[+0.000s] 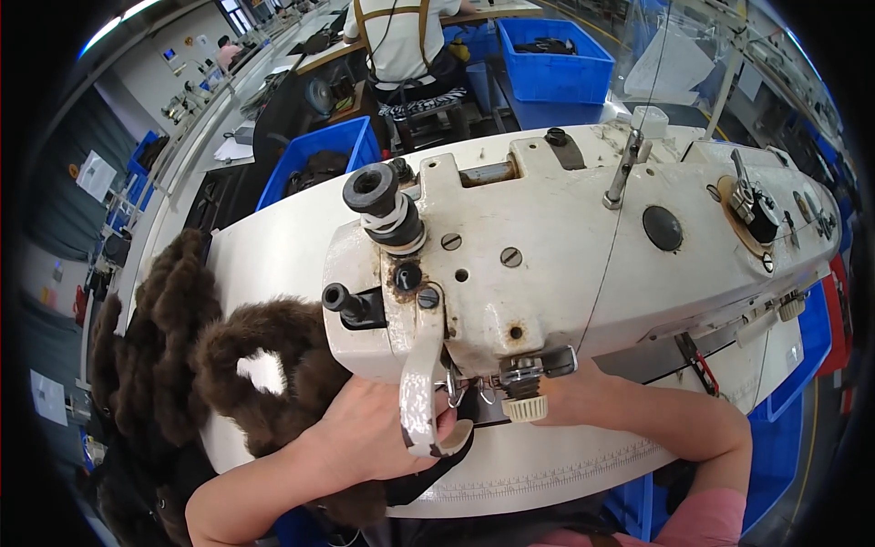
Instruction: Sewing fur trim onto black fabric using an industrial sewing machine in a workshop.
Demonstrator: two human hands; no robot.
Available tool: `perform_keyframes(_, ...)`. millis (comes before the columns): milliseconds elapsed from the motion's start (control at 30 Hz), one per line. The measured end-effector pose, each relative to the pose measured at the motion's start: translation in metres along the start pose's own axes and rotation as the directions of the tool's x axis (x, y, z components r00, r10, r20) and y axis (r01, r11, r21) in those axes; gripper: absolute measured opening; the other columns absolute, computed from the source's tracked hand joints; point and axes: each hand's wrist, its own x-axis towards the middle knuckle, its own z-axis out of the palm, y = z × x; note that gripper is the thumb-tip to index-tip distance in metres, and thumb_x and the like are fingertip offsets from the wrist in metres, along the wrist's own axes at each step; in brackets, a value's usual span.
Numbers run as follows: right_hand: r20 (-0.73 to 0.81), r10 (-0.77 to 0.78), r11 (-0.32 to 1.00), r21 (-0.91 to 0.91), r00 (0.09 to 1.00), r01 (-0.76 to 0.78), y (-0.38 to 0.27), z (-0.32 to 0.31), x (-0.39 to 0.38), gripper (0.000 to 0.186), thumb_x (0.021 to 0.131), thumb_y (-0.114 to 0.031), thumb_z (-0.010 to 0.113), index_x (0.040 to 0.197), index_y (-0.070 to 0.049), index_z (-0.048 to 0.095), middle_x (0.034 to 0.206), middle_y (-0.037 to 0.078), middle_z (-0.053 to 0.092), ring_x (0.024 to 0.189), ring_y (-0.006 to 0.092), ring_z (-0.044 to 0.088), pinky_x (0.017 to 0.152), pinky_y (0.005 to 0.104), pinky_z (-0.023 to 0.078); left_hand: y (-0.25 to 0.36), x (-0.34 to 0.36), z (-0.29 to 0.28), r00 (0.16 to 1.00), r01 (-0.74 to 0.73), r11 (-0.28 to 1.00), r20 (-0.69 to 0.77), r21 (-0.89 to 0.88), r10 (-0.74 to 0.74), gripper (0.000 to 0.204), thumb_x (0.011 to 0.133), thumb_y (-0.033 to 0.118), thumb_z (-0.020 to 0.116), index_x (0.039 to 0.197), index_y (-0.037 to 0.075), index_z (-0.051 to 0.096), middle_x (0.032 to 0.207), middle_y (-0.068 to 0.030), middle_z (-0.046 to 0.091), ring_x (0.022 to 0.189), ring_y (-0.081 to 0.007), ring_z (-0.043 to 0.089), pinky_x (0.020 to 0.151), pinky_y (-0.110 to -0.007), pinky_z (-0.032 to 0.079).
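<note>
A white sewing machine (556,273) with rust-stained fittings fills the middle, its head over my hands. My left hand (369,427) lies beside the needle area, behind the pale curved lever (419,392). Its fingers are mostly hidden there. Under and around that hand is a brown fur piece (260,333), looped around a gap at the left, with black cloth (437,479) coming out below. My right hand (567,397) reaches in from the right behind the ribbed tension knob (525,407). The machine head covers its fingers, so what it touches is hidden.
More brown fur pieces (169,319) hang over the table's left edge. Blue bins (556,64) stand beyond the machine and at the right. Red-handled snips (697,363) lie near my right forearm. A person in a white shirt (396,41) sits with their back turned.
</note>
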Motion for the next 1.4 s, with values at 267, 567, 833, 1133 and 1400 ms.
perform_keyframes(267, -0.017, -0.116, 0.98, -0.166, 0.993, 0.112, 0.004, 0.012, -0.001, 0.009, 0.068, -0.013, 0.062, 0.071, -0.006, 0.058, 0.071, 0.005, 0.058, 0.071, 0.0234, 0.061, 0.058, 0.0358, 0.051, -0.001, 0.003, 0.003, 0.989, -0.089, 0.995, -0.115, 0.054, 0.095, 0.016, 0.08, 0.022, 0.06, 0.08, 0.007, 0.063, 0.077, -0.0107, 0.06, 0.077, -0.0311, 0.059, 0.071, -0.042, 0.046)
perform_keyframes(567, 0.194, -0.351, 0.903, -0.189, 0.916, 0.386, 0.037, 0.028, 0.002, 0.01, 0.071, -0.015, 0.061, 0.065, -0.008, 0.061, 0.069, 0.007, 0.062, 0.065, 0.0242, 0.064, 0.057, 0.036, 0.053, 0.012, 0.001, 0.004, 0.985, -0.077, 0.996, -0.152, 0.035, 0.081, 0.028, 0.081, 0.025, 0.061, 0.096, 0.002, 0.066, 0.094, -0.0116, 0.063, 0.087, -0.0296, 0.06, 0.082, -0.043, 0.043)
perform_keyframes(833, 0.605, 0.014, 0.997, 0.052, 0.796, -0.057, 0.013, -0.01, 0.006, 0.012, 0.088, -0.008, 0.048, 0.096, -0.003, 0.056, 0.091, 0.012, 0.063, 0.082, 0.0297, 0.067, 0.068, 0.0408, 0.055, 0.022, 0.0, 0.007, 0.995, 0.018, 0.999, -0.102, 0.05, -0.013, 0.032, 0.082, 0.03, 0.061, 0.1, 0.005, 0.067, 0.095, -0.0079, 0.065, 0.083, -0.0277, 0.06, 0.083, -0.042, 0.039)
perform_keyframes(1133, 0.394, -0.031, 0.999, -0.013, 0.919, 0.039, 0.006, -0.007, 0.001, 0.009, 0.081, -0.008, 0.055, 0.086, -0.002, 0.059, 0.084, 0.01, 0.063, 0.079, 0.025, 0.066, 0.065, 0.0366, 0.053, 0.015, 0.005, -0.008, 0.993, -0.071, 0.996, -0.092, 0.045, 0.075, 0.033, 0.078, 0.027, 0.062, 0.098, 0.001, 0.067, 0.076, -0.0144, 0.064, 0.078, -0.0335, 0.062, 0.072, -0.042, 0.048)
perform_keyframes(1400, 0.088, -0.172, 0.956, -0.224, 0.981, 0.188, 0.004, -0.006, 0.003, 0.007, 0.07, -0.009, 0.059, 0.074, -0.003, 0.06, 0.076, 0.008, 0.059, 0.076, 0.0238, 0.065, 0.06, 0.0373, 0.053, 0.012, 0.007, -0.001, 0.988, -0.094, 0.991, -0.114, 0.092, 0.104, 0.031, 0.077, 0.026, 0.062, 0.095, 0.001, 0.065, 0.091, -0.0188, 0.063, 0.089, -0.0348, 0.061, 0.078, -0.042, 0.047)
